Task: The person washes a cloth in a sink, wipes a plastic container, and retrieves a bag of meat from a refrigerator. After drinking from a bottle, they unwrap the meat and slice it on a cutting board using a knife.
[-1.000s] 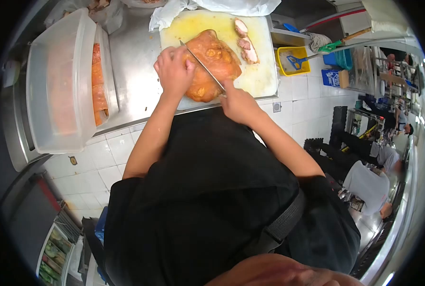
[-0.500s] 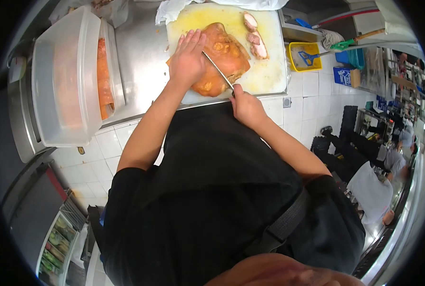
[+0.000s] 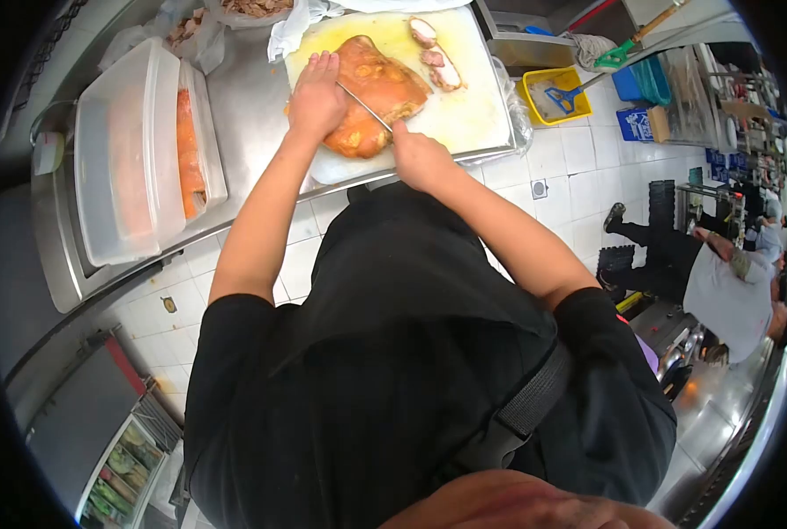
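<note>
- left hand (image 3: 317,99): laid palm-down on the left part of the slab of roast meat (image 3: 383,86), fingers stretched out and close together, pressing on top, not gripping
- right hand (image 3: 418,157): fingers clamped round the handle of the knife (image 3: 364,106); the handle itself is hidden in the fist
- knife: thin blade runs diagonally from the right hand up-left across the slab, just beside the left hand's thumb side; cannot tell how deep it sits in the meat
- slab: orange-brown glazed, lies on the near-left part of the white cutting board (image 3: 468,119), board surface smeared with yellow grease
- cut slices (image 3: 435,55): a few pink-centred pieces at the far side of the board, apart from the slab
- board sits on the steel counter (image 3: 248,106); white cloth (image 3: 289,28) at its far-left corner
- clear plastic tub (image 3: 120,154) at the left end of the counter, orange meat strips (image 3: 189,141) along its right side
- yellow dustpan (image 3: 552,95) on the floor to the right
- another person in a grey top (image 3: 724,295) at far right, well apart
</note>
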`<control>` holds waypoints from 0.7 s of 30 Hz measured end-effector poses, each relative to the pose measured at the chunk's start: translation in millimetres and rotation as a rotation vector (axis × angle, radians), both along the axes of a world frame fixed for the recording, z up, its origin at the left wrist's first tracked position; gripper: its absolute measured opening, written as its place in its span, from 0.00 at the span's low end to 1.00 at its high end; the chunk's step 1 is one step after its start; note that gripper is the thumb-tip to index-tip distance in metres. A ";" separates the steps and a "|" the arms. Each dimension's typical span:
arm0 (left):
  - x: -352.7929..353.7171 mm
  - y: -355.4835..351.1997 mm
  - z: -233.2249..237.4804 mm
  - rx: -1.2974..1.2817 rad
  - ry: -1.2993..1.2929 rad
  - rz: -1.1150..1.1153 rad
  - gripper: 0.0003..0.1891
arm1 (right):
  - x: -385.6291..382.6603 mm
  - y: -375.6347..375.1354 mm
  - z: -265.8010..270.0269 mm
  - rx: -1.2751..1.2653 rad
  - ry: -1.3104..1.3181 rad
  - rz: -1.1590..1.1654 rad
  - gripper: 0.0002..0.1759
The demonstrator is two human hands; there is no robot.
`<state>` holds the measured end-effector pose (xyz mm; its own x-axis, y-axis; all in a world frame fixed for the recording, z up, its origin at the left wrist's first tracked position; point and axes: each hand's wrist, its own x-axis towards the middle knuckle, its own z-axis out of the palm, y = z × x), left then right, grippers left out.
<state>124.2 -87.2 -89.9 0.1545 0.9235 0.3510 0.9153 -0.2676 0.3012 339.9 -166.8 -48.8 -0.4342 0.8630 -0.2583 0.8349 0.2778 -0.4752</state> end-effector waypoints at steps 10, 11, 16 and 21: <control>13.2 -9.7 3.7 -0.072 0.046 0.076 0.29 | 6.8 0.9 22.6 -0.081 -0.025 0.069 0.13; 12.9 -8.4 6.0 -0.111 0.057 0.067 0.30 | 10.0 -1.7 25.9 -0.073 -0.012 0.075 0.13; 17.9 -7.7 3.8 -0.151 0.094 0.066 0.30 | 13.8 -7.8 19.9 -0.077 0.013 0.051 0.14; 18.0 -18.8 14.3 -0.062 -0.042 0.044 0.30 | 22.3 8.8 5.4 -0.103 0.014 0.026 0.16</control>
<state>142.3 -106.1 -75.6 0.0995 0.9492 0.2987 0.9118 -0.2072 0.3546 362.2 -158.0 -43.4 -0.4604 0.8204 -0.3390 0.8211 0.2485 -0.5138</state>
